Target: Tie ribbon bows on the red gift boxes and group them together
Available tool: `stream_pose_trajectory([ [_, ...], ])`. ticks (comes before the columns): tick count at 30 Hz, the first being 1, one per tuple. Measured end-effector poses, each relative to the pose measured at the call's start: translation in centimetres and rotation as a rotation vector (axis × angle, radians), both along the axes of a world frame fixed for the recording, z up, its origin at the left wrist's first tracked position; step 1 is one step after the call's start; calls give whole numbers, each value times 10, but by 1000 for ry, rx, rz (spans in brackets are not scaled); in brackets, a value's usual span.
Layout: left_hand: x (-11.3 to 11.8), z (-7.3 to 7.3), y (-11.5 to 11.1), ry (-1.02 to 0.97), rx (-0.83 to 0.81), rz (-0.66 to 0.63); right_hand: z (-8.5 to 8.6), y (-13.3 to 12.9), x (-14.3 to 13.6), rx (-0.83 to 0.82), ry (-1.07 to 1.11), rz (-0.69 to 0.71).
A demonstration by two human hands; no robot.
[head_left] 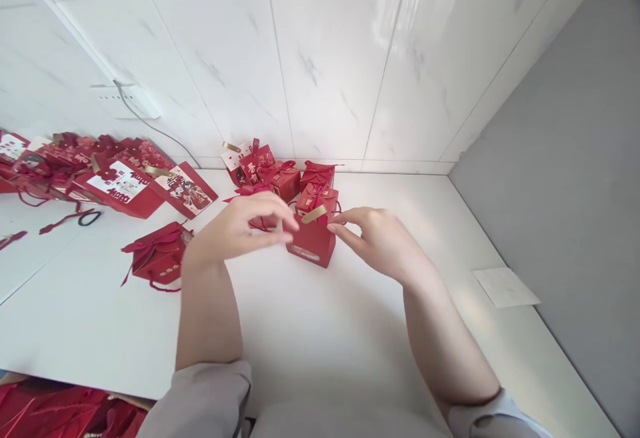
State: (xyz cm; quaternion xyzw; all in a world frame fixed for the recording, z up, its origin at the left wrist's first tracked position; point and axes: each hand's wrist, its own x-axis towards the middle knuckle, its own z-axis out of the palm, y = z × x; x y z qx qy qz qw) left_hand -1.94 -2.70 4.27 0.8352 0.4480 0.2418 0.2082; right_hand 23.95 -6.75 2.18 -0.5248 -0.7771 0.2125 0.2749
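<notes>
A small red gift box with a gold strap on top and a clear window low on its front stands on the white table between my hands. My right hand reaches in from the right, thumb and index finger pinched at the box's upper right edge. My left hand hovers at the box's left side, thumb and fingers apart and holding nothing. Right behind the box is another red box with a ribbon. To the left of my left arm sits a red box with a bow and cord handle, partly hidden by my wrist.
Several red boxes cluster against the tiled wall. More decorated red boxes crowd the left back, near a socket with a cable. A white paper lies by the grey panel. Red items fill a container lower left.
</notes>
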Motion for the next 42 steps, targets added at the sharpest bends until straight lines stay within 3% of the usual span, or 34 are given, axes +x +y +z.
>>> stream_pose_trajectory([
  [6,16,-36,40,39,-124,-106,-19,15,-19,35,-25,142],
  [9,27,-53,43,2,-214,-147,-29,21,-15,31,47,149],
  [12,37,-60,39,9,-246,-132,-34,27,-7,20,106,141],
  [23,49,-54,28,-67,-282,-183,-35,32,0,-56,401,187],
  [32,58,-41,15,-272,-387,-134,-31,30,-1,-271,678,163],
  [37,60,-42,13,-286,-405,-121,-30,30,-2,-293,695,166],
  [42,61,-43,13,-254,-280,-89,-25,25,0,-154,599,61],
])
